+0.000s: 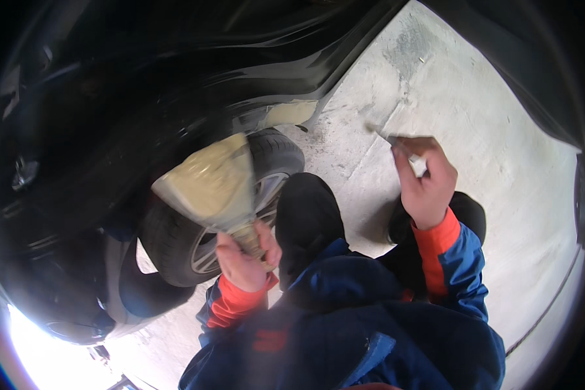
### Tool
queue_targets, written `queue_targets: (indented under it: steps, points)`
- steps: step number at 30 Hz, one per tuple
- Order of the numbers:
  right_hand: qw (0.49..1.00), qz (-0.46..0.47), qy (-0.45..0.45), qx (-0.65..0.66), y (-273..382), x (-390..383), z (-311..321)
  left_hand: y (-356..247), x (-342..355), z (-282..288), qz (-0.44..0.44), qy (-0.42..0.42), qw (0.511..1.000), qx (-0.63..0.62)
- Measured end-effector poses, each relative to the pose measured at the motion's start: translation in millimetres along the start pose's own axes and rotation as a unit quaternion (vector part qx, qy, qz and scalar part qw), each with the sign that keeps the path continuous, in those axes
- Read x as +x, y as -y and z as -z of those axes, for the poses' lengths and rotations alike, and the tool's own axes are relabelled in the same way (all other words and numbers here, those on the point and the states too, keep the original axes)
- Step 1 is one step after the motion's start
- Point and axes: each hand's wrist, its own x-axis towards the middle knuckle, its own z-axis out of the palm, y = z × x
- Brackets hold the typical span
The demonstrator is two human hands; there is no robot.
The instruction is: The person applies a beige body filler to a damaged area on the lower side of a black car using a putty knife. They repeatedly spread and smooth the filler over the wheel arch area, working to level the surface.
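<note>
My left hand [246, 257] grips the handle of a wide putty knife [209, 183] whose blade is smeared with yellowish filler and fans up toward the car wheel [195, 250]. My right hand [426, 182] is raised over the concrete floor and pinches a small thin spreader [391, 140] between its fingers. A patch of the same yellowish filler [291, 114] shows on the black car body [143, 84] just above the tyre. Both sleeves are blue with orange cuffs.
The black car fills the upper left, its tyre and silver rim close to my left hand. My two black shoes [305, 211] stand on the grey concrete floor [474, 104]. A dark cable [546, 312] runs along the floor at the right.
</note>
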Motion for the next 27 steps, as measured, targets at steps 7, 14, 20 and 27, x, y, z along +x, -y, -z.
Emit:
queue_targets:
  steps: [7, 14, 20, 27]
  points:
    - [0.951, -0.123, -0.209, 0.193, -46.4, -33.0, -130.9, -1.1, 3.7, 24.8, -0.088, 0.020, 0.992, -0.086]
    - [0.959, 0.020, -0.226, 0.169, -68.8, -36.9, -198.5, 23.5, -28.7, 46.8, -0.027, -0.145, 0.989, -0.001]
    - [0.945, 0.090, -0.268, 0.166, -82.1, -36.8, -222.9, 38.8, -41.7, 48.3, 0.011, -0.197, 0.980, 0.025]
    - [0.946, 0.111, -0.260, 0.160, -86.9, -30.0, -228.2, 47.2, -30.7, 41.9, 0.029, -0.018, 0.998, 0.046]
